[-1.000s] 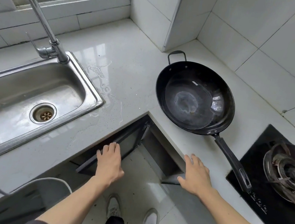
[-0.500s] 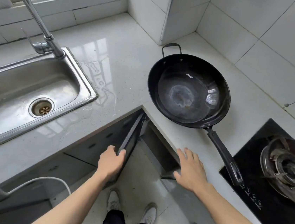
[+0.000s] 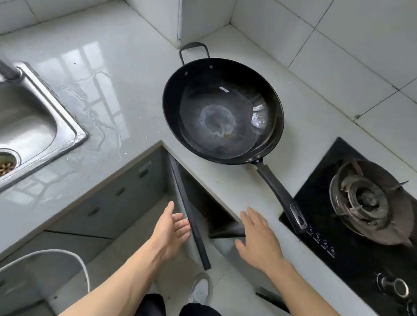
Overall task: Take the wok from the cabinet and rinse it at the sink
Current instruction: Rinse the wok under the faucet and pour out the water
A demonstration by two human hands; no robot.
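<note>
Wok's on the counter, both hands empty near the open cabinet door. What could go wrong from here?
1. The wok handle sticks out past the counter edge, close to the right hand; a bump could tip it.
2. The cabinet door stands open by the left hand and the legs; likely to snag on the way to the sink.
3. Water on the counter beside the sink could be slippery.

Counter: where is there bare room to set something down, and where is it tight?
The widest bare patch of counter lies between sink and wok, though it is wet near the sink rim. Another runs behind the wok to the tiled wall. It is crowded on the strip between wok handle, stove and right hand.
</note>
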